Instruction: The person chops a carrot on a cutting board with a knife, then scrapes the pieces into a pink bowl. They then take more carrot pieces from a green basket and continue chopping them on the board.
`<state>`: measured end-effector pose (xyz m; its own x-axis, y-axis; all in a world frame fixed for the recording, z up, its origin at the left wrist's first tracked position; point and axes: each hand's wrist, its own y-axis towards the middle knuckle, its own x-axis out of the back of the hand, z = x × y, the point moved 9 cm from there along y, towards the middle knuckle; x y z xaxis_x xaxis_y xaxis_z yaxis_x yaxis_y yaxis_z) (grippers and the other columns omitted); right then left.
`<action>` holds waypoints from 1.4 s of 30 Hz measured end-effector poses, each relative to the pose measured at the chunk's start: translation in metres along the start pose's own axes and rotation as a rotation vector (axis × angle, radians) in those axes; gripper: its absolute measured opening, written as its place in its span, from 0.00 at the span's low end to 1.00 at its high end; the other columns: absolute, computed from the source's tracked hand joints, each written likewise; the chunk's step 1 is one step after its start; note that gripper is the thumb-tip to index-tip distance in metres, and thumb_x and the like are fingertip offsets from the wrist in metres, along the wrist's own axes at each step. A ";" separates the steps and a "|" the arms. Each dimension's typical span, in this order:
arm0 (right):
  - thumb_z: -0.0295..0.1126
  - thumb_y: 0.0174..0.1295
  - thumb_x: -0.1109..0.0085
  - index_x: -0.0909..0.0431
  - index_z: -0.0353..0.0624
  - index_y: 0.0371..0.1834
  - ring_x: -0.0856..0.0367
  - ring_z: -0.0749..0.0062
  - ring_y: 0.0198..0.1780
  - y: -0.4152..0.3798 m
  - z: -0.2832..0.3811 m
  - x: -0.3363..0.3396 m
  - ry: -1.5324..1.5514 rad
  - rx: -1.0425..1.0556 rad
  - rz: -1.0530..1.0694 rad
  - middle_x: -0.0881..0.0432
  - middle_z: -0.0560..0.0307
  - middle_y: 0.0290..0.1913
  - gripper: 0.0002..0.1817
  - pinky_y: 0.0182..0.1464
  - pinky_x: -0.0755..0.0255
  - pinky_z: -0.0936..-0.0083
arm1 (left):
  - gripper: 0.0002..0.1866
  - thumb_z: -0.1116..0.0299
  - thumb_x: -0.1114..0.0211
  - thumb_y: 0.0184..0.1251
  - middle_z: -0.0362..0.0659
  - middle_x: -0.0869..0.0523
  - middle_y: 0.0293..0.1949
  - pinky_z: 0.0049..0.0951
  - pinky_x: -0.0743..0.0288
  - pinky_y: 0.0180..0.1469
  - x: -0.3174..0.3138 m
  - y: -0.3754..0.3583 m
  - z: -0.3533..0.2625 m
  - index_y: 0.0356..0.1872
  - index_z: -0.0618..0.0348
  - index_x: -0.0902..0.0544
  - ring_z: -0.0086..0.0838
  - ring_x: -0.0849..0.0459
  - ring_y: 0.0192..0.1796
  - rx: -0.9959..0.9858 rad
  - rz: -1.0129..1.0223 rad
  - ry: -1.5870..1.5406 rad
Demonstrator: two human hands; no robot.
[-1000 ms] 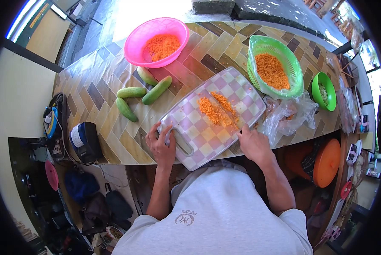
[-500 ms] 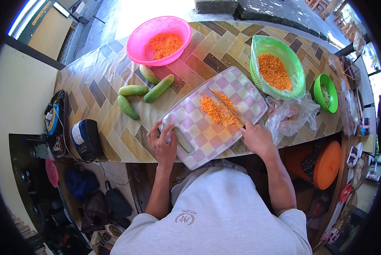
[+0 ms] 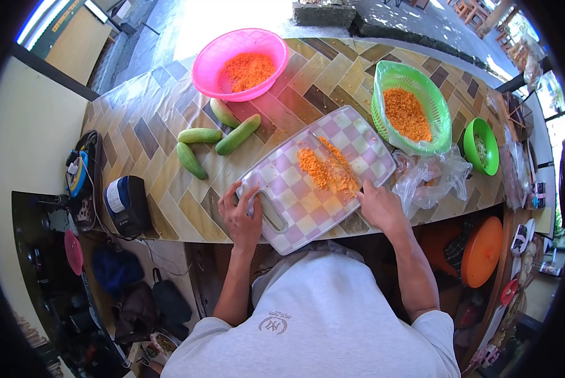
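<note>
A checkered pink-and-white cutting board (image 3: 289, 217) lies slanted near the table's front edge. My left hand (image 3: 240, 217) holds its left corner beside the handle slot, fingers bent over the rim. Wrapped round a knife handle is my right hand (image 3: 381, 206), at the board's right side. The knife blade (image 3: 335, 159) points away and left, lying across finely chopped orange food (image 3: 316, 169), which looks like carrot. Part of that heap sits on each side of the blade. The handle is mostly hidden in my fingers.
Several green cucumbers (image 3: 238, 135) lie left of the board. Behind them stands a pink basket (image 3: 204, 66) of orange bits. A lined green basket (image 3: 443, 104), a plastic bag (image 3: 437, 176) and a small green bowl (image 3: 491, 151) are at the right. A black device (image 3: 128, 205) stands left.
The whole view has shifted slightly, with the table lower in it. Both hands keep their places on the board and knife; the knife has barely moved.
</note>
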<state>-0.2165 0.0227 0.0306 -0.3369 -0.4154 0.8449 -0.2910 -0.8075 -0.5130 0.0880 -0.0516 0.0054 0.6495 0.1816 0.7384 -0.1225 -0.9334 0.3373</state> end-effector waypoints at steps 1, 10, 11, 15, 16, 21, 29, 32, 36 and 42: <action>0.43 0.73 0.52 0.28 0.35 0.50 0.16 0.37 0.48 -0.002 0.004 0.003 -0.005 0.005 0.005 0.16 0.32 0.43 0.19 0.52 0.24 0.47 | 0.18 0.76 0.31 0.55 0.45 0.23 0.60 0.45 0.36 0.66 0.000 0.001 0.000 0.48 0.47 0.12 0.45 0.29 0.64 0.002 0.001 0.009; 0.43 0.74 0.53 0.27 0.32 0.48 0.16 0.37 0.48 -0.016 0.033 -0.017 0.142 0.010 0.018 0.16 0.31 0.43 0.20 0.52 0.25 0.46 | 0.19 0.76 0.31 0.55 0.44 0.23 0.61 0.45 0.36 0.66 0.001 0.001 0.000 0.49 0.47 0.12 0.45 0.29 0.63 0.011 -0.002 -0.021; 0.42 0.74 0.53 0.27 0.32 0.48 0.16 0.37 0.47 -0.016 0.035 -0.022 0.154 0.011 -0.014 0.16 0.31 0.43 0.20 0.51 0.24 0.47 | 0.19 0.76 0.31 0.55 0.45 0.23 0.61 0.45 0.36 0.66 0.002 0.000 0.000 0.49 0.47 0.12 0.44 0.29 0.63 0.002 0.001 0.001; 0.42 0.74 0.53 0.28 0.33 0.45 0.15 0.38 0.44 -0.014 0.040 -0.025 0.179 0.013 -0.076 0.16 0.32 0.41 0.19 0.48 0.23 0.48 | 0.18 0.76 0.30 0.55 0.45 0.23 0.60 0.43 0.36 0.66 0.001 0.001 -0.002 0.48 0.48 0.12 0.44 0.28 0.62 -0.010 -0.010 0.007; 0.42 0.74 0.53 0.28 0.33 0.44 0.15 0.38 0.44 -0.018 0.044 -0.022 0.189 0.013 -0.067 0.16 0.32 0.41 0.19 0.47 0.22 0.49 | 0.18 0.77 0.30 0.55 0.46 0.22 0.60 0.43 0.36 0.66 0.002 0.000 -0.001 0.48 0.49 0.12 0.43 0.27 0.62 -0.008 -0.010 -0.005; 0.42 0.74 0.53 0.28 0.33 0.43 0.14 0.40 0.41 -0.017 0.053 -0.013 0.176 0.042 -0.097 0.15 0.33 0.36 0.18 0.46 0.21 0.50 | 0.19 0.76 0.31 0.54 0.45 0.23 0.61 0.44 0.35 0.66 0.000 0.001 -0.001 0.49 0.47 0.12 0.45 0.29 0.64 -0.018 0.001 0.020; 0.41 0.75 0.55 0.28 0.33 0.43 0.12 0.43 0.39 -0.015 0.062 -0.012 0.093 0.072 -0.081 0.15 0.36 0.33 0.18 0.43 0.19 0.53 | 0.19 0.76 0.30 0.54 0.44 0.23 0.60 0.44 0.36 0.66 -0.001 0.002 0.000 0.48 0.47 0.12 0.45 0.29 0.63 -0.010 0.016 0.029; 0.40 0.76 0.56 0.29 0.32 0.43 0.12 0.44 0.39 -0.004 0.061 -0.031 0.084 0.067 -0.106 0.15 0.35 0.33 0.18 0.44 0.19 0.53 | 0.19 0.76 0.30 0.54 0.44 0.23 0.60 0.44 0.36 0.66 -0.001 0.003 0.000 0.48 0.47 0.12 0.45 0.29 0.63 0.000 0.011 0.011; 0.40 0.76 0.57 0.29 0.30 0.43 0.12 0.44 0.40 -0.009 0.071 -0.026 0.114 0.086 -0.083 0.15 0.34 0.35 0.19 0.44 0.19 0.54 | 0.18 0.76 0.30 0.54 0.44 0.23 0.60 0.44 0.36 0.66 0.000 0.002 0.001 0.48 0.47 0.12 0.45 0.29 0.63 0.002 0.009 0.003; 0.40 0.76 0.57 0.29 0.29 0.44 0.13 0.41 0.43 -0.007 0.071 -0.015 0.177 0.073 -0.041 0.15 0.33 0.37 0.19 0.47 0.20 0.52 | 0.18 0.75 0.30 0.55 0.44 0.23 0.60 0.45 0.37 0.66 0.000 0.002 0.000 0.48 0.47 0.12 0.45 0.29 0.63 -0.001 0.007 0.015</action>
<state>-0.1458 0.0042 0.0324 -0.4798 -0.3068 0.8220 -0.2440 -0.8533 -0.4608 0.0882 -0.0536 0.0061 0.6369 0.1795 0.7497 -0.1276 -0.9345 0.3322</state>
